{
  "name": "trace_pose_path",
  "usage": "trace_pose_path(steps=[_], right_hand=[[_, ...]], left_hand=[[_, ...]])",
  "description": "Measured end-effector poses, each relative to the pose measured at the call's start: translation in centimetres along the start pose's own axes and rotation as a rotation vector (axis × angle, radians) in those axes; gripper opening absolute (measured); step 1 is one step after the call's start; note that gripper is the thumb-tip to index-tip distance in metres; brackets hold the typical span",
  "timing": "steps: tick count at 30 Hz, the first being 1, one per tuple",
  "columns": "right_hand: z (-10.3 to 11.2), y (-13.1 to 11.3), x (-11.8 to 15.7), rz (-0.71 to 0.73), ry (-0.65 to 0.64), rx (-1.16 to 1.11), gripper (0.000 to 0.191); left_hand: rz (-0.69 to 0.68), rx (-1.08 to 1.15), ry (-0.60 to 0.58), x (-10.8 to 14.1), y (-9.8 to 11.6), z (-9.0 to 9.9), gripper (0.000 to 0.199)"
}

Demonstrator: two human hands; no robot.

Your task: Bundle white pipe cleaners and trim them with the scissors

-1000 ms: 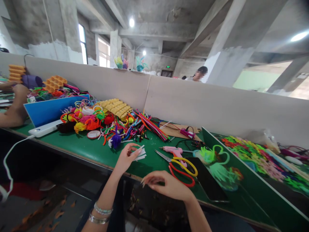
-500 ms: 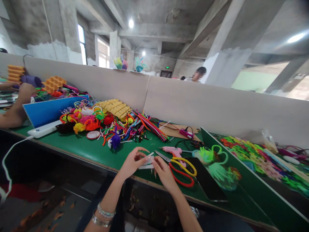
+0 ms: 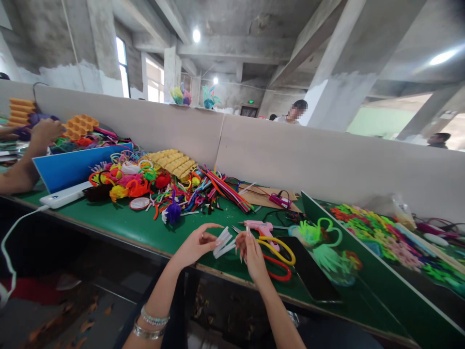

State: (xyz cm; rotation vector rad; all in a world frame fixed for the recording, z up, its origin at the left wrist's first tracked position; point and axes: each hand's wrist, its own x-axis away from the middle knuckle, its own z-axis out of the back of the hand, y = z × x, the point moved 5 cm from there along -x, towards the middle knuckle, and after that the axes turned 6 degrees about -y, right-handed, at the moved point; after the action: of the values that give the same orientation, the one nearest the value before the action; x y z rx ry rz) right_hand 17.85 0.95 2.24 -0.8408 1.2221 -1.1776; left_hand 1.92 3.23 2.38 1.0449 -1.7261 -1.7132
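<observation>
Several short white pipe cleaner pieces (image 3: pixel 224 241) fan out just over the table's front edge. My left hand (image 3: pixel 198 248) pinches them between thumb and fingers. Close on their right, my right hand (image 3: pixel 251 253) has its thumb raised apart from its curled fingers; one white piece reaches to its fingertips. Scissors (image 3: pixel 278 249) with one yellow and one red handle lie partly behind my right hand. A pink glue gun (image 3: pixel 259 227) lies just beyond them.
A black phone (image 3: pixel 308 271) and green pipe cleaner figures (image 3: pixel 332 259) lie to the right, before a green divider (image 3: pixel 363 271). Colourful pipe cleaners (image 3: pixel 227 189) are heaped at the back left. A white power strip (image 3: pixel 67 195) lies further left. A co-worker's arm (image 3: pixel 27 160) shows beyond the blue board (image 3: pixel 82 165).
My right hand has drawn slightly right and its thumb has lifted. The white pieces, earlier between both hands, now spread out in my left hand. The co-worker's hand at far left has risen.
</observation>
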Motion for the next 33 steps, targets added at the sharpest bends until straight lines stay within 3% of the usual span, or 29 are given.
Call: trace_pose_path(steps=[11, 16, 20, 28, 31, 33], right_hand=[[-1.0, -0.5, 0.3, 0.05, -0.162, 0.179, 0.033], [-0.6, -0.9, 0.2, 0.048, -0.135, 0.16, 0.037], [-1.0, -0.9, 0.2, 0.065, -0.222, 0.21, 0.029], [-1.0, -0.7, 0.2, 0.087, -0.182, 0.22, 0.023], [-1.1, -0.7, 0.2, 0.08, -0.182, 0.199, 0.022], [-0.4, -0.9, 0.1, 0.087, -0.106, 0.161, 0.024]], left_hand=[[-0.013, -0.021, -0.012, 0.0, 0.5, -0.8, 0.048], [-0.014, 0.033, 0.005, -0.2, 0.2, -0.7, 0.049], [-0.011, 0.037, -0.005, -0.3, 0.0, -0.7, 0.049], [0.044, 0.031, -0.063, -0.3, -1.2, -0.9, 0.059], [0.087, -0.02, -0.104, -0.4, -1.7, -1.1, 0.05], [0.107, -0.068, -0.09, -0.5, -1.9, -1.0, 0.041]])
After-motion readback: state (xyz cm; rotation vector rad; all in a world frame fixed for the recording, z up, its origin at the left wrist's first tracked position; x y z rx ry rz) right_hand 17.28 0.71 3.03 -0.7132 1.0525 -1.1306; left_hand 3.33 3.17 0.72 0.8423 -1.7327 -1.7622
